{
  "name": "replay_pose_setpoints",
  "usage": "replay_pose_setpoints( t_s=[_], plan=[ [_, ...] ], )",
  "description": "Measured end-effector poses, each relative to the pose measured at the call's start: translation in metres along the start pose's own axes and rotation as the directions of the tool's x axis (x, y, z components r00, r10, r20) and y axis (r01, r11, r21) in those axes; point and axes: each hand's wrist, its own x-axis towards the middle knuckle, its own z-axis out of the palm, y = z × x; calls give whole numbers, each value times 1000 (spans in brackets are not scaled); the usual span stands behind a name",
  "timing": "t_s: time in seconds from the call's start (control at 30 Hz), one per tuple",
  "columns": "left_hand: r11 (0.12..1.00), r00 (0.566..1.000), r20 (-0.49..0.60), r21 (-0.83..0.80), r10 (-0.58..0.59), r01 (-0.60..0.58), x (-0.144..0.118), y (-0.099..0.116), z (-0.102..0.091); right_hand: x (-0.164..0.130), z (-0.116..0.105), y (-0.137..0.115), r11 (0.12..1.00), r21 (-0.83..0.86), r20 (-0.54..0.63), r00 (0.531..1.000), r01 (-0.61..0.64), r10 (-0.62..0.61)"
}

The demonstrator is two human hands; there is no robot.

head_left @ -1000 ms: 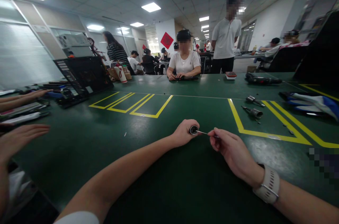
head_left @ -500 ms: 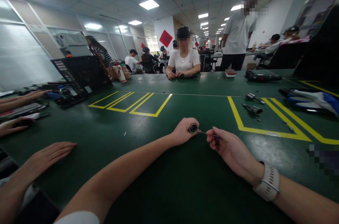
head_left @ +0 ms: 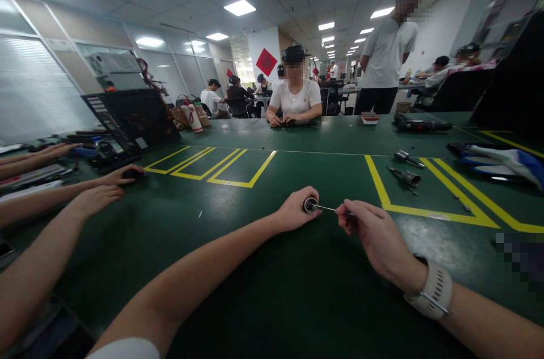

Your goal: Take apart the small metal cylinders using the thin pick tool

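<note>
My left hand [head_left: 292, 210] is closed around a small round metal part [head_left: 310, 200], its hollow open end turned toward me. A thin metal rod [head_left: 325, 208], pinched in the fingertips of my right hand [head_left: 374, 231], points left with its tip at that opening. How deep the tip sits I cannot tell, and the rod's other end is hidden by my fingers. To the right on the green table lie a metal piece with a cup-shaped end and a narrow shaft [head_left: 408, 178] and another metal fitting [head_left: 408, 158], with several tiny dark bits near them.
Yellow tape [head_left: 385, 195] marks areas on the green table [head_left: 238, 302]. Blue-and-white gloves [head_left: 501, 161] and a black power tool [head_left: 420, 123] lie at right. Co-workers' hands [head_left: 96, 200] reach in from the left, one on a dark object [head_left: 133, 174]. Someone [head_left: 295, 98] sits opposite.
My right hand has shifted slightly right, and more of the rod shows. My left hand stays nearly still. At left, co-workers' hands have moved forward, one with a dark object.
</note>
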Motion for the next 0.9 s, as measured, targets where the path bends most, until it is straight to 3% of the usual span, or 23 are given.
replay_pose_setpoints(
  t_s=[0.17, 0.43, 0.67, 0.77, 0.9],
  plan=[
    [999, 999, 45, 33, -18, 16, 0, 3, 1, 1, -4, 2, 994, -103, 2, 999, 32, -32],
    [974, 990, -2, 181, -140, 138, 1, -1, 3, 5, -12, 3, 1000, -16, -126, 992, -22, 20],
    [997, 998, 1, 55, -55, 55, -1, 0, 0, 10, -16, 6, 997, 20, -169, 983, -69, 72],
    [998, 999, -1, -34, -45, 45, -2, 2, -2, 11, -17, 4, 995, 98, -172, 984, -21, 37],
    [1000, 998, 47, -11, 30, -29, -1, 4, -4, 9, -13, 1, 974, 221, -145, 989, 43, -10]
  ],
)
